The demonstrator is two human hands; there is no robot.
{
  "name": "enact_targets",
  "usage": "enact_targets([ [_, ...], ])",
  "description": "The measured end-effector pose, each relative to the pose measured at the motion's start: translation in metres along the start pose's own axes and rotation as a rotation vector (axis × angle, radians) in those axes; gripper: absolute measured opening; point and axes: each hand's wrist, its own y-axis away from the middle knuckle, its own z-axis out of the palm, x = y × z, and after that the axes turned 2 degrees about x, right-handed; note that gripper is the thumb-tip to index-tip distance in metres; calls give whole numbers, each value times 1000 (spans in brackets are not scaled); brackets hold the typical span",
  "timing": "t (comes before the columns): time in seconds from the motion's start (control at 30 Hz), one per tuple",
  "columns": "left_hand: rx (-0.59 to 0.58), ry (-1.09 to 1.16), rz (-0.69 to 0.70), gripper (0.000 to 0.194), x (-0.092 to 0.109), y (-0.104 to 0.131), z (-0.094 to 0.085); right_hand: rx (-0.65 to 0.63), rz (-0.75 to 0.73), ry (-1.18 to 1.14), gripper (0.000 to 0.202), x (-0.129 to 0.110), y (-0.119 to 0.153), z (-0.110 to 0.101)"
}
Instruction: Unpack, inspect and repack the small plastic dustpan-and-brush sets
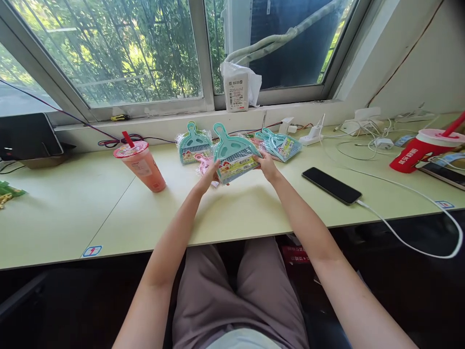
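Beyond the grip, a broad window (138, 53) with greenery outside; below, a pale bench (240, 213), stretching well out to either side. Far to the left of the grip, a dark screen (29, 135).

Between left grip (208, 178) and right grip (268, 167), a teal dustpan (234, 145) in clear wrap, with handle pointing away toward the window and label facing back. Closed on its two lower sides with both grips; apparently off the bench, though hard to be sure at the lower edge. By the look of it, in the middle of a two-handed holding step. For any move from here: keep an even pinch on both sides, allow for slick wrap, and free one side only with the other firm or the base supported.

Beyond the left grip, a second dustpan (196, 143); beyond the right grip, overlapping teal packs (282, 145). Far right of the grip, a red cup (407, 159); left of it, a pink cup (140, 167). Right of the right grip, a phone (331, 185). Just behind the left grip, a partly hidden pink pack (203, 162).
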Motion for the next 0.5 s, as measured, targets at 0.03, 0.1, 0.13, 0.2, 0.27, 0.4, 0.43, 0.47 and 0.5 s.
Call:
enact_targets([
  [0.03,18,33,-7,67,-1,-1,0,17,0,-2,26,1,-1,-1],
  [0.1,91,62,22,70,-5,-3,2,56,-12,-3,27,3,-2,-1],
  [0.13,139,53,53,73,-8,-3,4,74,-20,0,27,4,-2,-1],
  [0.2,220,3,112,83,-13,-4,9,97,-35,15,29,6,-1,1],
  [0.27,267,-61,162,87,-19,-5,13,100,-47,47,30,7,2,4],
  [0.4,369,-127,279,59,-27,-13,11,52,-78,107,30,5,9,12],
  [0.43,395,-121,287,49,-29,-15,9,31,-85,111,30,4,11,14],
  [0.47,417,-107,280,41,-32,-18,7,11,-89,112,31,3,12,16],
  [0.5,434,-88,261,35,-34,-20,5,-7,-91,111,32,3,13,17],
])
